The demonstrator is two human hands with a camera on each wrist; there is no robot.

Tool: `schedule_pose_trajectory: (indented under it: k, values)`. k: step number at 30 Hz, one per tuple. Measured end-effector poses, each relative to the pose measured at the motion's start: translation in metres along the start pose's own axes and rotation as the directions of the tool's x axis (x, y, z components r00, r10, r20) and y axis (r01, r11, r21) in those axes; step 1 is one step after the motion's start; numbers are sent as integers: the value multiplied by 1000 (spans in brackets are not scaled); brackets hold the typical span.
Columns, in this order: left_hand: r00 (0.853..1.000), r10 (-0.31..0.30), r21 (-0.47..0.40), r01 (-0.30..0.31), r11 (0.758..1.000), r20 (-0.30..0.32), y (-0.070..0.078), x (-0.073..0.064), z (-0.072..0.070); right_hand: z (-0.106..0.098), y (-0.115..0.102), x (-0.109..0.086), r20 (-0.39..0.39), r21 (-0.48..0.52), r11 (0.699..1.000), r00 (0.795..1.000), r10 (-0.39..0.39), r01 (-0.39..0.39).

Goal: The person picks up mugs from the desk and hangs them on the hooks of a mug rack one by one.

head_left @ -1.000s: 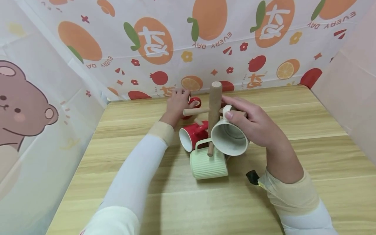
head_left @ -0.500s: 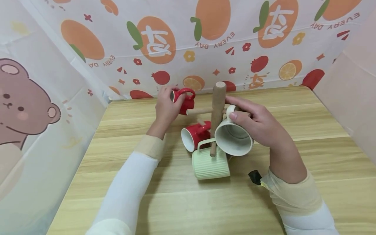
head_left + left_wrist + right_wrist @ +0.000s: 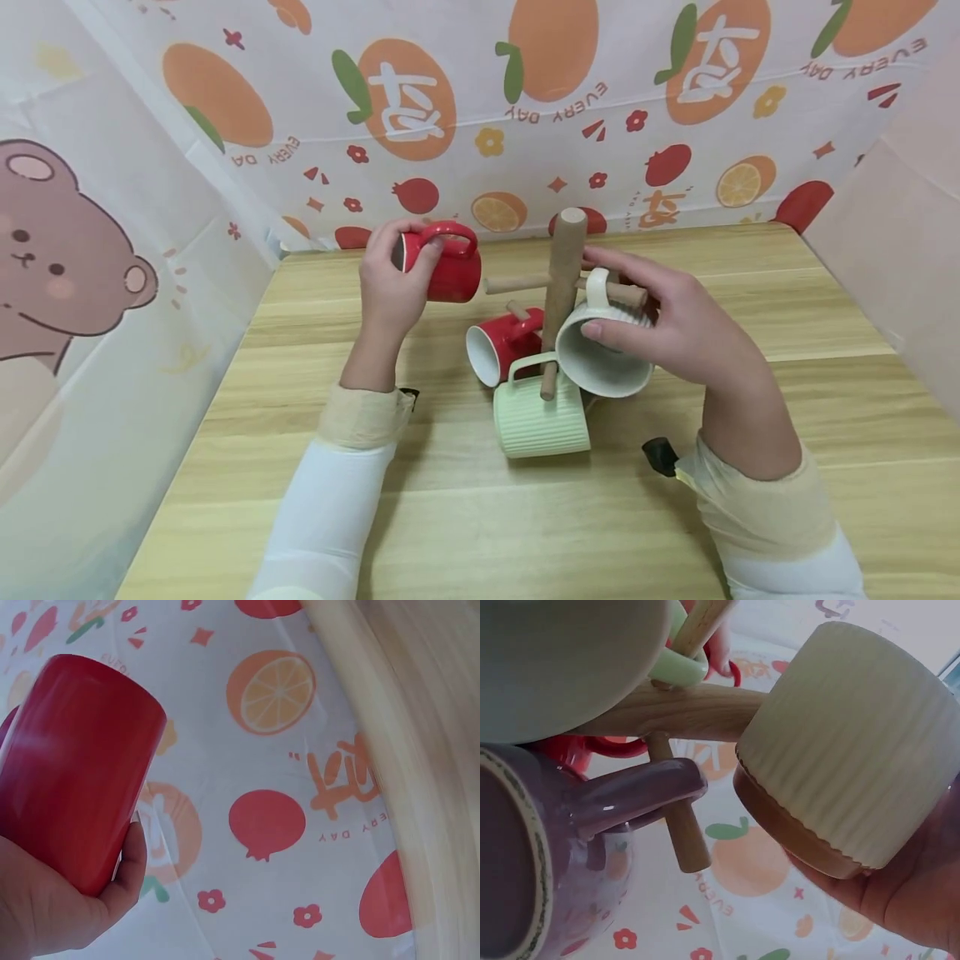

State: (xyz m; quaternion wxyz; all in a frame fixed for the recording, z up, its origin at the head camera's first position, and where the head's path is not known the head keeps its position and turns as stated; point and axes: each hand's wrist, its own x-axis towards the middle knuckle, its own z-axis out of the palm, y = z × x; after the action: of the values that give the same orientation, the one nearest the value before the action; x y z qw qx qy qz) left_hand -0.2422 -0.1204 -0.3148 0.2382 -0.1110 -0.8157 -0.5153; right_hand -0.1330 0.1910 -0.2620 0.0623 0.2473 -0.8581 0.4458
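Note:
My left hand [image 3: 390, 279] grips a glossy red mug [image 3: 453, 271], held above the table left of a wooden mug rack [image 3: 567, 258]. In the left wrist view, fingers curl round the red mug's body [image 3: 82, 772]. My right hand [image 3: 675, 321] holds a cream mug [image 3: 607, 358] at the rack's right side, its handle at an upper peg. The right wrist view shows this mug's ribbed wall [image 3: 855, 742] and brown base. Lower on the rack hang a second red mug [image 3: 506, 346] and a pale green ribbed mug [image 3: 542, 417].
A purple mug [image 3: 592, 817] hangs on a peg in the right wrist view, mostly hidden from the head view. A bare upper peg [image 3: 517, 285] points left. Behind the wooden table [image 3: 480, 517] stands a fruit-printed sheet [image 3: 315, 108].
My left hand has lifted the red mug from behind the rack and carried it left. My right hand stays by the rack, with the cream mug slightly turned.

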Motion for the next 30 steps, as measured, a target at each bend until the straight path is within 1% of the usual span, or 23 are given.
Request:
schedule_pose_trajectory:
  k: [5,8,11,15,20,25,27,29,30]
  values:
    - [999,-46,-18,46,999,18,0,0,-6,-1,7,1,-37,24,994,993,-109,110]
    - [998,-54,-26,55,998,34,0,-1,-7,-3,12,1,-44,30,986,985,-165,166]
    - [997,-52,-40,55,998,60,2,-2,-6,-6,15,2,-34,23,979,979,-200,201]
    - [994,-44,-67,51,996,101,8,-3,-7,-8,15,2,-8,1,975,975,-223,223]
    - [986,-52,-125,72,990,156,24,-6,-15,-8,13,3,10,-12,970,970,-242,243]
    - [981,-57,-182,92,979,185,37,-9,-27,-8,12,1,20,-21,977,977,-213,213]
    - [979,-55,-211,97,973,197,40,-11,-32,-7,11,0,23,-30,979,979,-201,201]
    - [975,-50,-249,105,963,215,42,-12,-38,-7,10,-1,24,-35,980,980,-196,197]
    - [972,-51,-277,114,954,227,43,-12,-41,-7,10,-1,24,-38,980,981,-192,193]
